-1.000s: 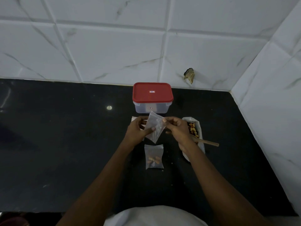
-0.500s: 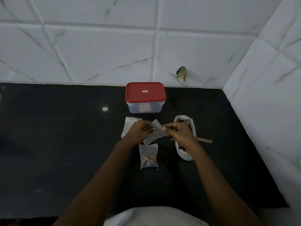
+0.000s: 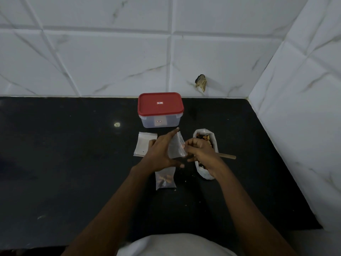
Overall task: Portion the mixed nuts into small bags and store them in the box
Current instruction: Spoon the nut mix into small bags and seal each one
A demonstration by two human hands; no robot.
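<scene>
small bag (image 3: 175, 149) pinched by right hand (image 3: 203, 154); lidded box (image 3: 160, 115) just beyond

Bench (image 3: 64, 163): black polished stone, set into a corner at the far right. Faint smears and a few pale crumbs are seen on it. One small bright reflection (image 3: 117, 124) is noted on its surface. Back wall (image 3: 110, 61) and right wall (image 3: 304, 108) are clad in large white marble-veined tiles with grey joints. A chipped hole (image 3: 201, 83) is recorded low in the back wall. Lighting is dim.
</scene>
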